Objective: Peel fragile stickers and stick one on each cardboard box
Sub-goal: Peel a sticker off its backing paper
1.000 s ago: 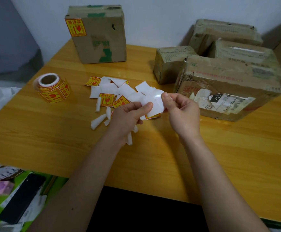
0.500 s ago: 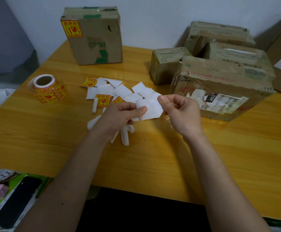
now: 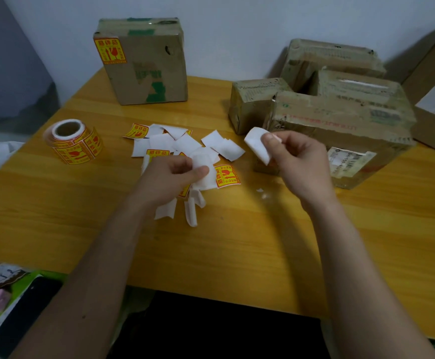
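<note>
Two hands hold separate white pieces above a wooden surface (image 3: 55,203).
Your left hand (image 3: 169,174) pinches a white backing paper (image 3: 204,172) over the scattered sticker scraps (image 3: 180,143); your right hand (image 3: 296,161) pinches a curled white piece (image 3: 256,145) just before the front cardboard box (image 3: 340,125). The sticker roll (image 3: 72,141) sits left.

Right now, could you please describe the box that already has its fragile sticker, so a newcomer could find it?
Start at the wooden table and look to its far left edge by the wall. A cardboard box stands there alone, apart from the cluster on the right. Only it bears a yellow-and-red sticker.
</note>
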